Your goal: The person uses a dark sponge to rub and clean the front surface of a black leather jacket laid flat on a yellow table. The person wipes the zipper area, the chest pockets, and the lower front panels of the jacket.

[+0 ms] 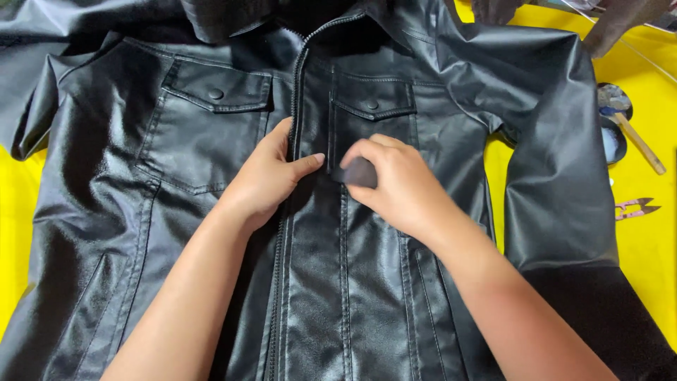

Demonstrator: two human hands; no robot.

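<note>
black leather jacket spread flat and zipped on a yellow table, front up, so the chest panel lies smooth for work. left hand pressed open beside the zip, thumb out, pinning the panel; right hand pinched shut on a small dark pad, held against the leather under the right chest pocket. snips and a small dish with a brush parked past the sleeve, within reach.

Bright, sharp, glare on leather

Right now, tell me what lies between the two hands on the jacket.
In the head view, the zipper line and a strip of black jacket front separate left hand from right hand.
</note>
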